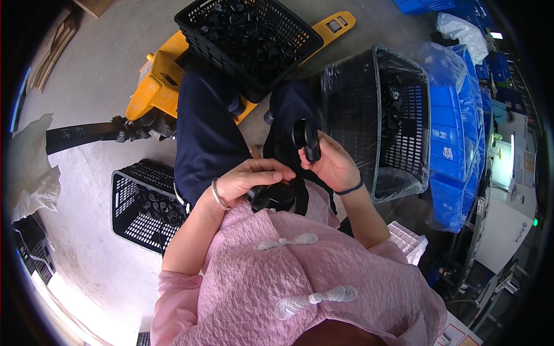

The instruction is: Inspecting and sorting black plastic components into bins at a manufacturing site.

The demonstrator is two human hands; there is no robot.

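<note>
In my right hand [334, 164] is a black plastic part [306, 138] with a rounded hood and a short stem, shaped like a furniture caster. Thumb and fingers grip it by the stem end, the hood pointing away from me. My left hand [257, 175] is closed, its thumb and fingertips pinched together just left of that part. What sits in the pinch is too small or hidden to make out. Directly below the left hand, at my lap, is a second black rounded part [274, 197]; whether the lower fingers hold it is hidden.
Ahead, a black crate [254, 86] full of black parts stands on a yellow pallet jack [156, 86]. At right is a plastic-lined black crate [352, 115] with some parts, beside blue wrapped bins [456, 132]. Another crate [138, 230] with parts sits on the floor at left.
</note>
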